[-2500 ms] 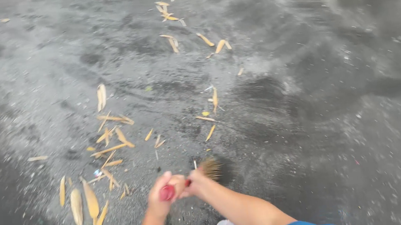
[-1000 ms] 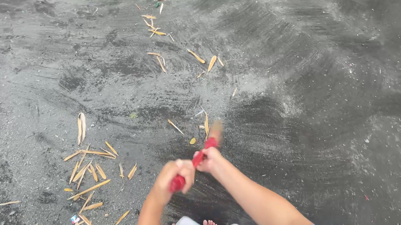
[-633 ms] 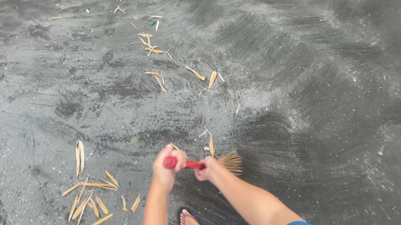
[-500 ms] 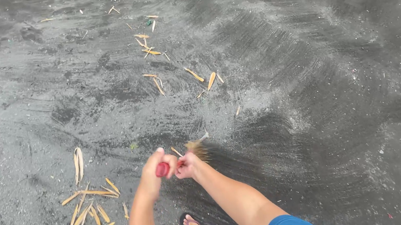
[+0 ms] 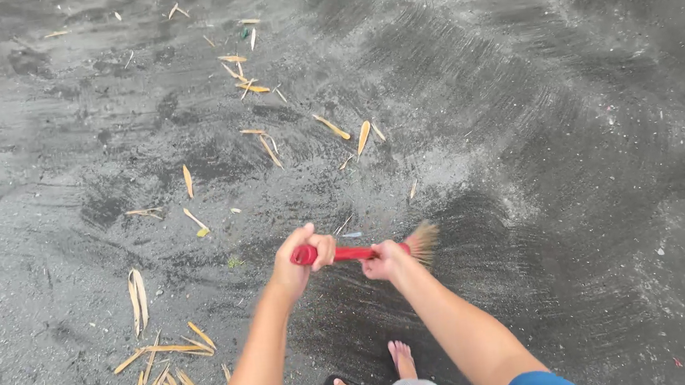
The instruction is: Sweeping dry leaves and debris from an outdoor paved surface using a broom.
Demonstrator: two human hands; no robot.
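Broom (image 5: 367, 252) swung rightward, two hands' grip

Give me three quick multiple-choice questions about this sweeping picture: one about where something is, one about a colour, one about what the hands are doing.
1. Where do the broom's bristles point?
A. Toward the picture's right
B. Toward the picture's left
C. Straight at the feet

2. What colour is the broom handle?
A. Blue
B. Red
C. Green

3. How is the broom held?
A. By one hand only
B. It lies loose on the ground
C. By both hands

Answers:
1. A: the bristles fan out at the right end of the broom, past the right hand.
2. B: the broom handle shows bright red between the two hands.
3. C: the left hand wraps the handle's end and the right hand grips nearer the bristles, above the dark ground with its dry leaves.
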